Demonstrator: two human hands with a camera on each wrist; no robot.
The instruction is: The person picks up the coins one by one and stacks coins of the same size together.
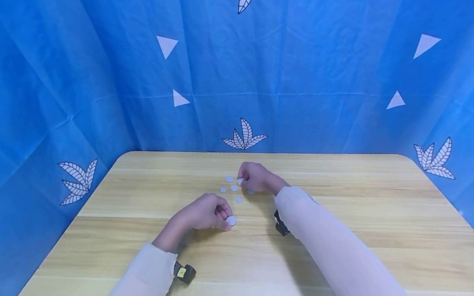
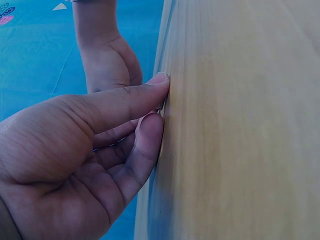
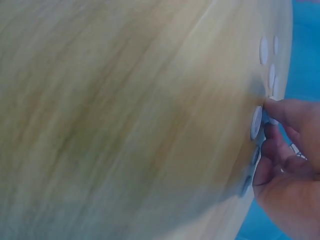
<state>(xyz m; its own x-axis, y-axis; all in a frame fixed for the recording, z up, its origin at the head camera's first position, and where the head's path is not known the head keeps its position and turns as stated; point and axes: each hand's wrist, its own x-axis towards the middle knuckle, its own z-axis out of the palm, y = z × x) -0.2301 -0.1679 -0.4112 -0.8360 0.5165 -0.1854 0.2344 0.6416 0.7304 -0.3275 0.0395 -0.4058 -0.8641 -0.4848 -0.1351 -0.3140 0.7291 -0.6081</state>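
Flat round discs (image 1: 234, 188) dot the streaky wood-grained table (image 1: 405, 217); left fingers (image 1: 224, 208) and right fingers (image 1: 243, 171) each pinch one.

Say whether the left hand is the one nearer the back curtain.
No: in the head view, the right hand is closer to the back curtain.

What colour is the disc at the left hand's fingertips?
The disc is whitish, clearest in the head view.

The right hand (image 1: 257, 176) partly covers its pinched disc (image 1: 240, 182) and a second disc (image 1: 251, 192) near its palm. The left hand (image 1: 204, 212) overlaps its held disc (image 1: 232, 220), any marking there too small to tell. Behind the hands, the left sleeve (image 1: 134, 289) and right sleeve (image 1: 336, 248) are cut off by the head view's lower edge.
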